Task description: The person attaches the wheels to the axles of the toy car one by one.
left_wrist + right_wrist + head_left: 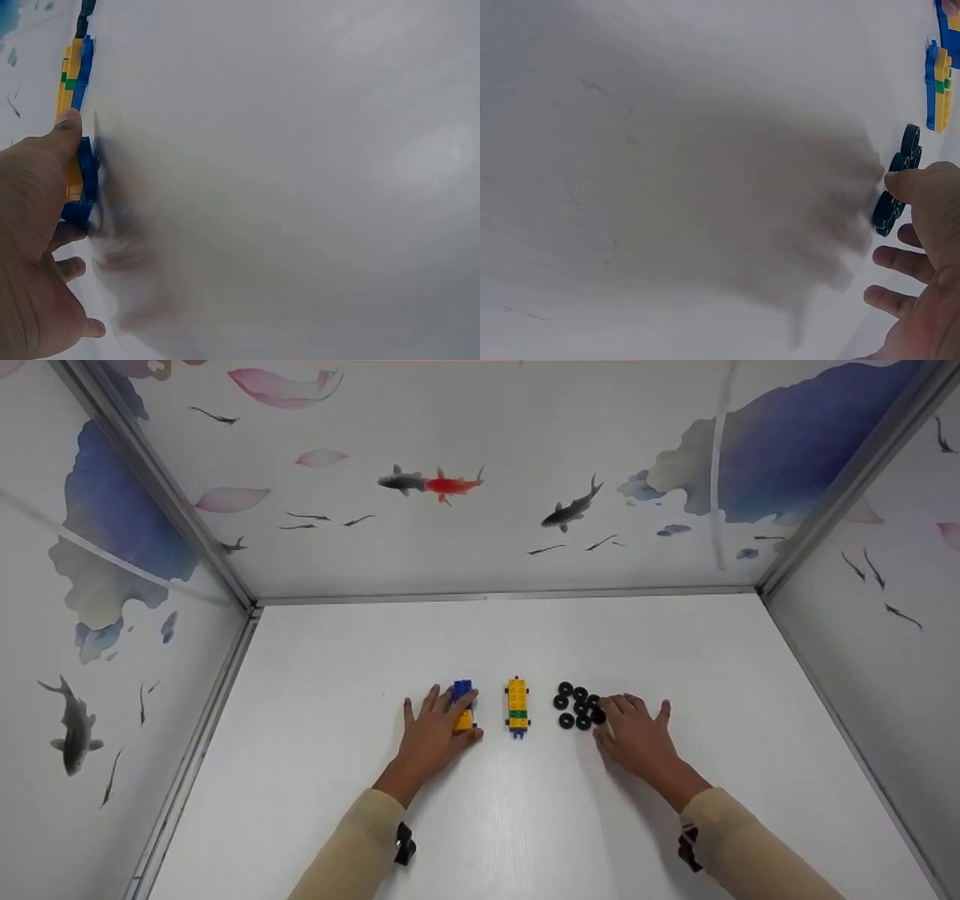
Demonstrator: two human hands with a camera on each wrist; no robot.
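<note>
In the head view, my left hand (pixel 431 735) lies over a blue-and-yellow toy brick piece (pixel 464 724), its index finger across the piece and its thumb at the near end. The other fingers spread out to the left. To its right, untouched, is a long yellow brick strip (pixel 517 697) with a green band and blue base. My right hand (pixel 637 735) touches the right side of a cluster of small black toy wheels (pixel 566 721), thumb and fingers extended. In the right wrist view, the thumb rests against the wheels (pixel 885 210); some are hidden behind it.
The white tabletop (pixel 510 825) is bounded by a back wall (pixel 510 547) and side walls printed with fish and petals. Metal strips (pixel 375 599) run along the table edges. Dark devices (pixel 405 844) are strapped at both wrists.
</note>
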